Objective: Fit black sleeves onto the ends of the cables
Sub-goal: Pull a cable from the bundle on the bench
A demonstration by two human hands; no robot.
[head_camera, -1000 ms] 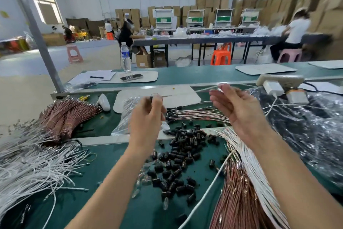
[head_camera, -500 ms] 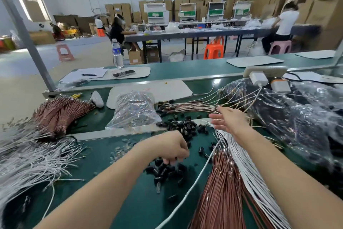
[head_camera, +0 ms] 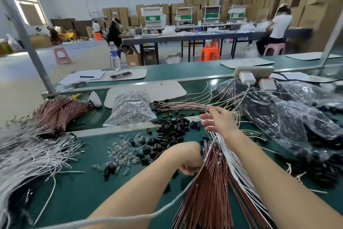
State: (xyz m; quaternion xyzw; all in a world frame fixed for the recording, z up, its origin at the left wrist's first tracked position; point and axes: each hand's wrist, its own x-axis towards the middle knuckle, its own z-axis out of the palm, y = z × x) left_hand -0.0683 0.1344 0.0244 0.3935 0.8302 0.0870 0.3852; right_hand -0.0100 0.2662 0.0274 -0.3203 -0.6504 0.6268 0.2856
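A heap of loose black sleeves lies on the green bench in front of me. A fan of brown cables and white cables runs from the near edge toward the heap. My left hand is bent down at the heap's near edge with its fingers curled under; what they hold is hidden. My right hand reaches over the far tips of the fanned cables, fingers stretched out to the left and touching them. Cables with black sleeves on their ends lie behind the heap.
Clear plastic caps are scattered to the left of the sleeves. A white cable pile and a brown bundle fill the left side. A clear bag sits behind; big plastic bags crowd the right. A power strip lies beyond.
Both hands have come down from in front of me. My left hand dropped onto the sleeve heap and drew toward me; my right hand went out over the cable tips.
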